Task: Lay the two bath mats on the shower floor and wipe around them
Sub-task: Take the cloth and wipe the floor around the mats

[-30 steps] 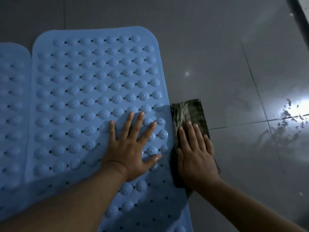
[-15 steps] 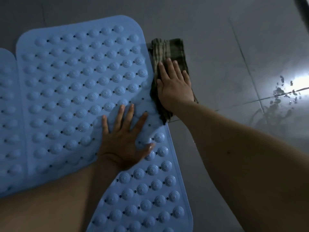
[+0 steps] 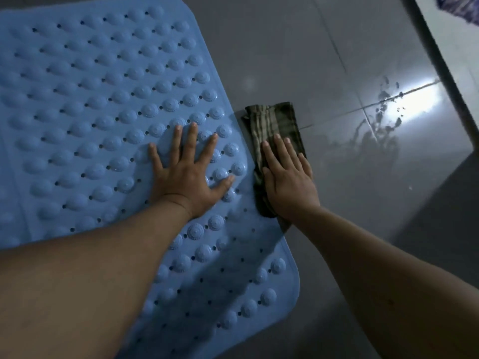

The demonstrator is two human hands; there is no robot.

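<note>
Two bare hands at work on a dim shower floor, one on a bath mat, one on a cloth.

A light blue rubber bath mat studded with round bumps and small holes lies flat across the left and centre of the frame on the grey tiled floor. The left hand, fingers spread wide, presses palm-down on the mat near its right edge. Just right of that edge, the right hand lies flat with straight fingers close together on a folded dark green striped cloth, which rests on the tiles touching the mat's border. A bright glare with dark specks shows on the floor at the right. A second mat cannot be told apart at the left margin.
</note>
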